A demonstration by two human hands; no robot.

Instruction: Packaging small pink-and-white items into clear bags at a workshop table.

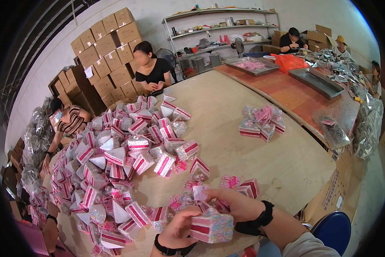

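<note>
Close to the table's near edge, my left hand is closed round a toy cake slice with pink and cream layers and a speckled, pale coating. My right hand is just above and to the right, its fingers pinching a small white-and-pink tag over the slice. Beyond my hands lie loose pink printed cards and another cake slice. Both wrists wear black bands. A large pile of similar cake slices spreads to the left.
A small cluster of slices sits on the wooden table at the right. Metal trays and an orange-red bag occupy the reddish table behind. Co-workers sit around. A blue stool stands at the lower right.
</note>
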